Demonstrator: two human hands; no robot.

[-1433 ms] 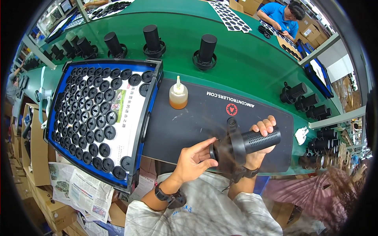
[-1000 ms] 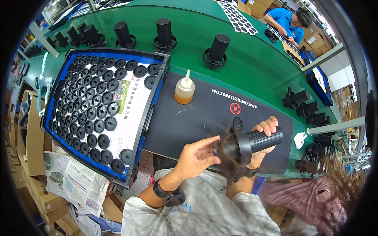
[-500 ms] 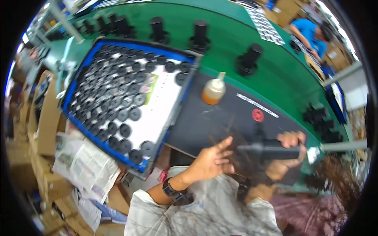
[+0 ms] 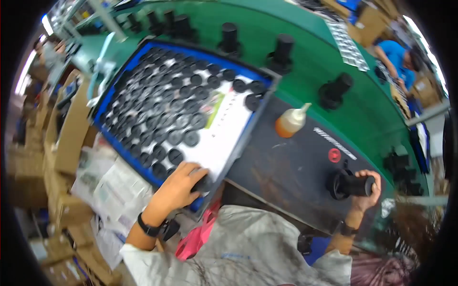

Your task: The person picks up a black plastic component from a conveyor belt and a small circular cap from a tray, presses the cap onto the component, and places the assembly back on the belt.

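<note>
My left hand (image 4: pixel 177 189) is over the near corner of a blue-edged tray (image 4: pixel 122 151). Its fingers and thumb are closed round a black round cap (image 4: pixel 203 184) lying there, which they partly cover. At the right, my right hand (image 4: pixel 371 193) is wrapped round the end of a black flanged cylinder (image 4: pixel 354 185). The cylinder lies on its side, low over the dark work mat (image 4: pixel 267 164), with its wide flange pointing left. Many similar black caps (image 4: pixel 174 137) fill the tray's left and far parts, on a white sheet.
A squeeze bottle with amber liquid (image 4: pixel 290 122) stands on the mat. Several upright black cylinders (image 4: pixel 281 53) line the green bench (image 4: pixel 305 47) behind. Newspaper (image 4: pixel 121 188) and cardboard boxes (image 4: pixel 71 143) lie at the left. Another person in blue (image 4: pixel 398 62) works at the far right.
My left hand has moved left from beside the cylinder to the tray and closed on a cap. My right hand still holds the cylinder. The whole view has shifted.
</note>
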